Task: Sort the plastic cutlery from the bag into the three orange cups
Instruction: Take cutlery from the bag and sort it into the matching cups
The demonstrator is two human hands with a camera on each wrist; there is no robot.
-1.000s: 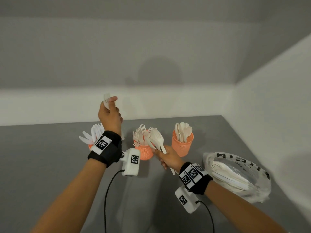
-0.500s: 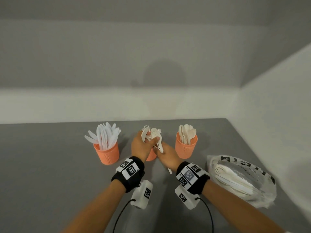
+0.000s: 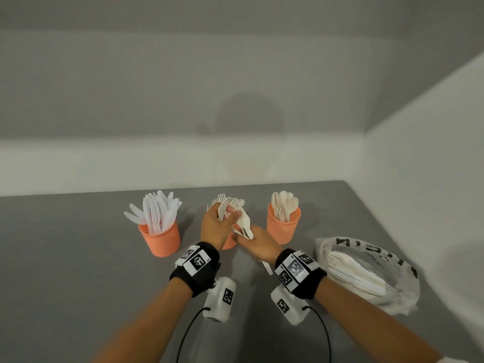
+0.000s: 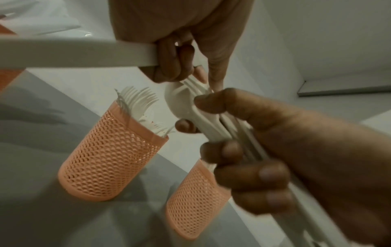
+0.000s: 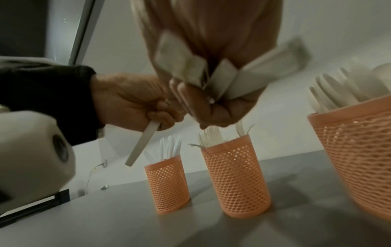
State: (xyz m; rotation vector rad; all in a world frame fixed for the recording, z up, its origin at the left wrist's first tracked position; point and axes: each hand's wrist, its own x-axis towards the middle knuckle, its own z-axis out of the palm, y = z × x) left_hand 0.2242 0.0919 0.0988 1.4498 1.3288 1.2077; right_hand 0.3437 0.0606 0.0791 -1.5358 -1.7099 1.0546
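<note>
So we've got both hands up over the middle orange cup (image 3: pixel 230 241), the one with the forks. Our right hand (image 3: pixel 262 247) has its grip curled tight round a bundle of white cutlery (image 3: pixel 245 226), handles sticking out below the fist. Our left hand (image 3: pixel 216 227) is right against it, fingers closed on one piece pulled from the bundle; in the left wrist view its handle (image 4: pixel 74 53) runs across the frame, but we can't tell what kind of piece it is. The left cup (image 3: pixel 160 239) is packed with knives, the right cup (image 3: pixel 282 227) has spoons. The bag (image 3: pixel 366 273) lies on the grey surface (image 3: pixel 65 258) near our right forearm, with more cutlery inside.
</note>
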